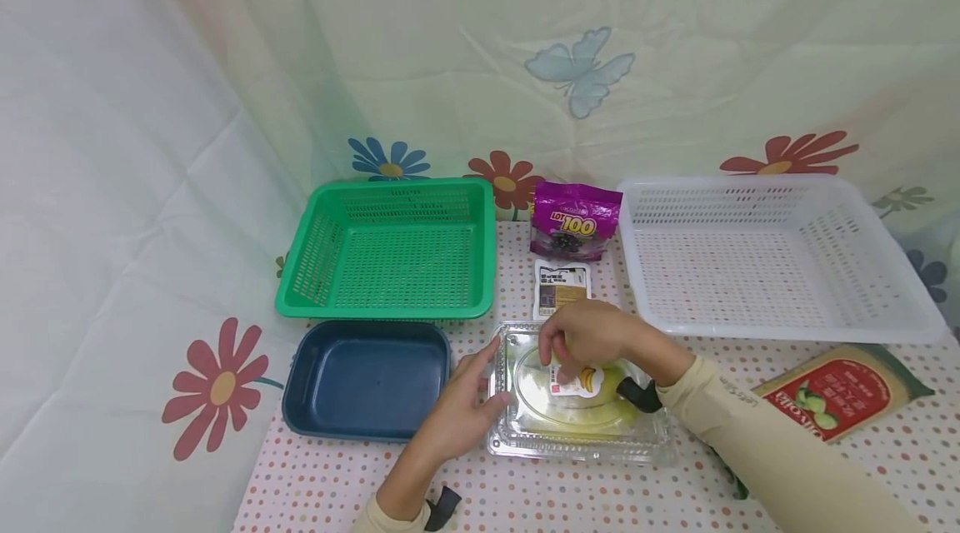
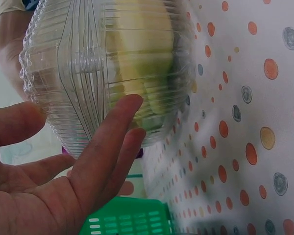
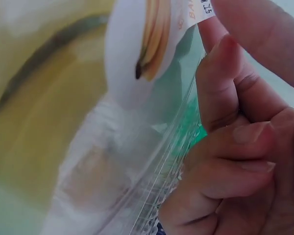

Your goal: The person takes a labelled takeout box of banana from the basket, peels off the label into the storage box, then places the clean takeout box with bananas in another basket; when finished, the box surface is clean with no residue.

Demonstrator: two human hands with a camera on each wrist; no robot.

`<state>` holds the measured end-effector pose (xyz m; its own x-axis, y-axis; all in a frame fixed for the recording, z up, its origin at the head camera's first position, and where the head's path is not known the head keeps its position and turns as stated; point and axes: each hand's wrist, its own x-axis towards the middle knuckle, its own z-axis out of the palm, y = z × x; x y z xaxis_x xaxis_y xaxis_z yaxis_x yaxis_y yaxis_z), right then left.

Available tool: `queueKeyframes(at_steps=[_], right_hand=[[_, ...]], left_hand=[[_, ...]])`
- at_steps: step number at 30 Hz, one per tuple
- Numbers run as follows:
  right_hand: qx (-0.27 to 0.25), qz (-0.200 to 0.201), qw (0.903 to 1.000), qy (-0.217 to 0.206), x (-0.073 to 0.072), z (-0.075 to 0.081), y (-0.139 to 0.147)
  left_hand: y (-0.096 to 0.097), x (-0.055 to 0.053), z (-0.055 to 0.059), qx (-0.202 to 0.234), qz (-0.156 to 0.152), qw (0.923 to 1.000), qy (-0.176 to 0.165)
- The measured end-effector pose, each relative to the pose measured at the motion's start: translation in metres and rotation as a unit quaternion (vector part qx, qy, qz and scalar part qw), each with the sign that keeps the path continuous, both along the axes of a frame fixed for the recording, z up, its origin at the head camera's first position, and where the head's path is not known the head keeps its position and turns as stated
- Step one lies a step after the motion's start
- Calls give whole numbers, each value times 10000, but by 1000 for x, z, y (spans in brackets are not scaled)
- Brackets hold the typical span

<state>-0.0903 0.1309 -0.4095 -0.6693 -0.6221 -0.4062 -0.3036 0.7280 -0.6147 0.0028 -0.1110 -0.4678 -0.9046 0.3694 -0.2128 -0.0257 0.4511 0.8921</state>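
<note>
A clear plastic clamshell box (image 1: 525,425) with yellow-green bananas (image 2: 144,54) inside stands on the dotted tablecloth, its lid down. On its lid is a white label (image 1: 588,383) printed with bananas. My right hand (image 1: 588,337) is over the lid with its fingers bent, thumb and forefinger pinching the edge of that label; the other fingers (image 3: 225,181) curl inward. At the box's left side, my left hand (image 1: 468,404) steadies it with fairly straight fingers (image 2: 108,142), fingertips right at the ribbed wall and the thumb near the rim.
A green basket (image 1: 487,266) stands back left, with a dark blue tray (image 1: 367,383) in front of it. Behind the box are a small white-and-brown packet (image 1: 562,291) and a purple candy bag (image 1: 573,221). To the right are a white basket (image 1: 780,331) and a red-and-gold bag (image 1: 847,391).
</note>
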Motion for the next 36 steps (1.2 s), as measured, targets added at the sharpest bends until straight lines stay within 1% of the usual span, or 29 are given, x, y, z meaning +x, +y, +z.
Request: queueKeyframes(at_steps=[2, 6, 11, 17, 21, 29, 36], right_hand=[[105, 53, 9999, 126, 0, 0, -1], [254, 84, 9994, 241, -1, 0, -1], [177, 144, 9996, 170, -2, 0, 2], [-58, 189, 9997, -132, -6, -4, 8], [-269, 288, 9986, -364, -10, -7, 12], [-782, 470, 9922, -850, -15, -9, 18], [-1022, 518, 9860, -1209, -20, -11, 23]], left_hand=[[0, 0, 0, -12, 1, 10000, 12], [0, 0, -1, -44, -6, 10000, 35], [0, 0, -1, -36, -12, 10000, 56], [2, 0, 0, -38, -55, 9999, 88], [2, 0, 0, -50, -71, 9999, 74], [2, 0, 0, -103, -64, 9999, 116], [3, 0, 1, -89, -82, 9998, 141]])
